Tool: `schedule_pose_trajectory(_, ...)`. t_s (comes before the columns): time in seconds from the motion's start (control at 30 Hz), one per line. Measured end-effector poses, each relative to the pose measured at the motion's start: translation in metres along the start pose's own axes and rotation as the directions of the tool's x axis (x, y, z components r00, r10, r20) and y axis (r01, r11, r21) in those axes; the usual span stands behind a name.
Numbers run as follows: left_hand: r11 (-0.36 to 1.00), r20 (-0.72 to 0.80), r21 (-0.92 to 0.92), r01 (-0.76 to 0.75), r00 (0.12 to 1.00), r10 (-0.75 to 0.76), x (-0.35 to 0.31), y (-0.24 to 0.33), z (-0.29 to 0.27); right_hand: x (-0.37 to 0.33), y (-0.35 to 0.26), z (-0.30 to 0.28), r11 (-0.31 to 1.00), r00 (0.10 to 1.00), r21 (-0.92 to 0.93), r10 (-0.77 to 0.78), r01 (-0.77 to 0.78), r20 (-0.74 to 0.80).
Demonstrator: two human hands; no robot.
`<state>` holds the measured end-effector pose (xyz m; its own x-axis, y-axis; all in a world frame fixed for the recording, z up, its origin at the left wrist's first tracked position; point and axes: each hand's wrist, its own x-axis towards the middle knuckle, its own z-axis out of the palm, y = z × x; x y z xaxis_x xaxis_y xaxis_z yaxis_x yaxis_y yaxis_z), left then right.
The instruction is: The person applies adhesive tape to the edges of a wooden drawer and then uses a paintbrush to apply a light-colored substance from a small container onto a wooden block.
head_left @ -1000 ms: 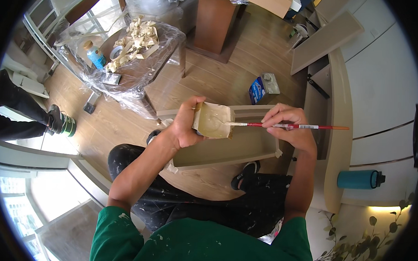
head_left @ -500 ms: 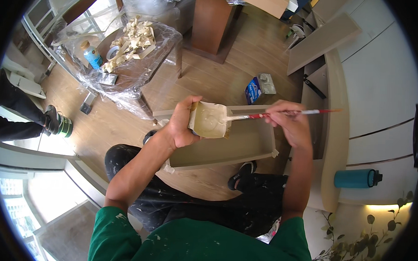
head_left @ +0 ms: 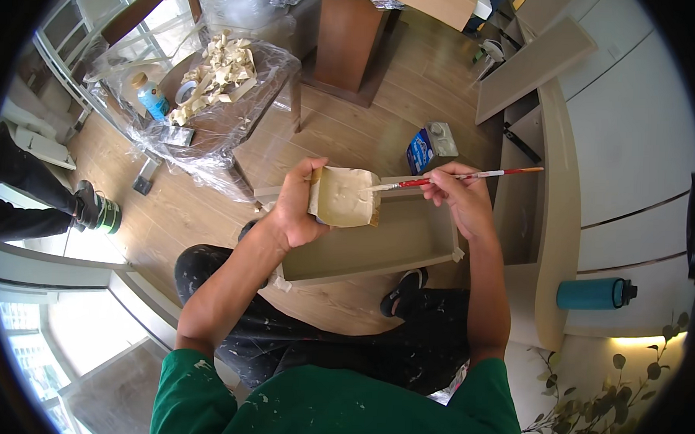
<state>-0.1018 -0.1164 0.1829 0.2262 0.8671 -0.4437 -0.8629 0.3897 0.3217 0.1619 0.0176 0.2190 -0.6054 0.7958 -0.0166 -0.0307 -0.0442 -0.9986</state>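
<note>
My left hand (head_left: 296, 207) is wrapped round the side of a small square paint container (head_left: 345, 197) coated with beige paint, its mouth facing up at me. In my right hand (head_left: 463, 194) is a thin paintbrush (head_left: 415, 183), gripped by its red and white handle between thumb and fingers. The brush's bristle end reaches over the container's right rim and touches the paint inside. Below both hands rests a beige drawer (head_left: 362, 244), its open side up, partly hidden by the container and my left forearm.
A plastic-wrapped chair (head_left: 212, 136) at the far left holds crumpled masking tape (head_left: 229, 66), a tape roll (head_left: 186, 93) and a blue bottle (head_left: 149, 97). Beyond the drawer stands a blue-and-grey box (head_left: 432, 148). Cabinetry (head_left: 558, 224) lines the right, with a teal flask (head_left: 593, 294). Someone's leg (head_left: 39, 183) shows left.
The right hand has moved slightly left, and the brush tip has shifted within the container. The container has tilted and drifted a little left in my left hand.
</note>
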Motion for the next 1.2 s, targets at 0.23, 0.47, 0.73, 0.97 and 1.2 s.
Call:
schedule_pose_trajectory(0.23, 1.000, -0.012, 0.018, 0.007, 1.000, -0.007, 0.000, 0.001, 0.000, -0.003, -0.007, -0.005, 0.999, 1.000, -0.036, -0.018, 0.017, -0.026)
schedule_pose_trajectory(0.47, 1.000, -0.002, 0.011, 0.014, 1.000, -0.014, -0.001, 0.003, 0.000, -0.007, -0.013, -0.010, 0.994, 0.996, 0.066, -0.085, 0.086, -0.007)
schedule_pose_trajectory(0.73, 0.999, 0.029, 0.006, 0.031, 0.999, -0.031, 0.001, 0.002, -0.005, 0.001, 0.008, 0.004, 0.993, 0.990, 0.090, -0.090, 0.080, 0.111)
schedule_pose_trajectory(0.97, 1.000, 0.084, 0.002, 0.030, 0.996, -0.031, 0.000, 0.004, -0.006, 0.002, 0.004, -0.008, 0.992, 0.986, 0.086, -0.103, 0.092, 0.131)
schedule_pose_trajectory(1.2, 1.000, 0.052, -0.010, 0.028, 0.998, -0.028, 0.001, 0.007, -0.009, 0.000, -0.002, -0.015, 0.992, 0.986, 0.063, -0.115, 0.108, 0.118)
